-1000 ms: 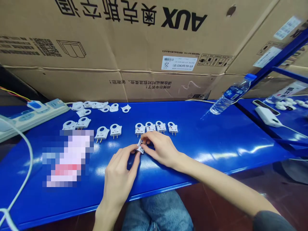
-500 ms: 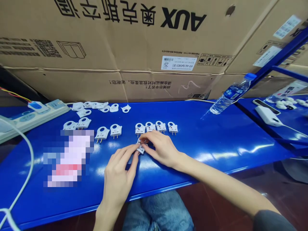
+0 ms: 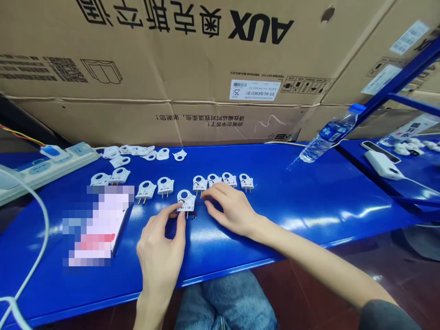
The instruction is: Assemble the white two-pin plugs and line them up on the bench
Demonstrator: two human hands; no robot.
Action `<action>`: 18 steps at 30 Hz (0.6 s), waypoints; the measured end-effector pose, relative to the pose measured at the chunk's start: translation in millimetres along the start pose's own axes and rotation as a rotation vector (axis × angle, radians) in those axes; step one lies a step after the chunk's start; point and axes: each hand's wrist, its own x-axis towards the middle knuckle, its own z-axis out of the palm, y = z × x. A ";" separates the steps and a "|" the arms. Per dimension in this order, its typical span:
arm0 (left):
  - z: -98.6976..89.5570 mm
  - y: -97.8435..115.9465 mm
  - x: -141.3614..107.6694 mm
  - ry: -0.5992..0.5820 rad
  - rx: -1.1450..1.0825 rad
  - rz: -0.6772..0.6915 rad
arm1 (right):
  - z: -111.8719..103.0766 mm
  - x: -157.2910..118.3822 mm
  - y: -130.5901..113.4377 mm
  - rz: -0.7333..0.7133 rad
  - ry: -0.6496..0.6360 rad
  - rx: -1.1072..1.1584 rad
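My left hand (image 3: 162,243) pinches the lower edge of a white plug piece (image 3: 186,200), which has a round hole, a small dark and red wire and metal prongs pointing toward me. To the right of that piece, my right hand (image 3: 233,208) hovers with thumb and fingers apart, holding nothing visible. Behind the right fingers, several similar plug pieces (image 3: 246,182) stand in a row. Two more plug pieces (image 3: 165,185) sit behind and left of the held one.
White ring-shaped covers (image 3: 162,154) lie at the back left, near a power strip (image 3: 44,167). A blurred pinkish item (image 3: 106,215) is on the left. A water bottle (image 3: 330,134) stands at the back right, before large cardboard boxes (image 3: 192,68).
The plug piece has moved left with my left hand and now shows its face. My right hand has let go of it, its fingers now apart.
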 end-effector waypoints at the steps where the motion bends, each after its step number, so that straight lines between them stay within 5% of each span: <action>1: -0.3 0.4 0.4 0.008 0.005 -0.035 | 0.4 -0.3 0.4 -0.006 -0.023 -0.019; 7: -2.2 2.7 1.8 0.019 0.012 -0.157 | 7.0 -2.8 1.2 -0.062 -0.160 -0.091; 18: -3.6 2.7 6.8 0.037 0.070 -0.100 | 12.9 -2.0 -2.7 -0.151 -0.286 -0.168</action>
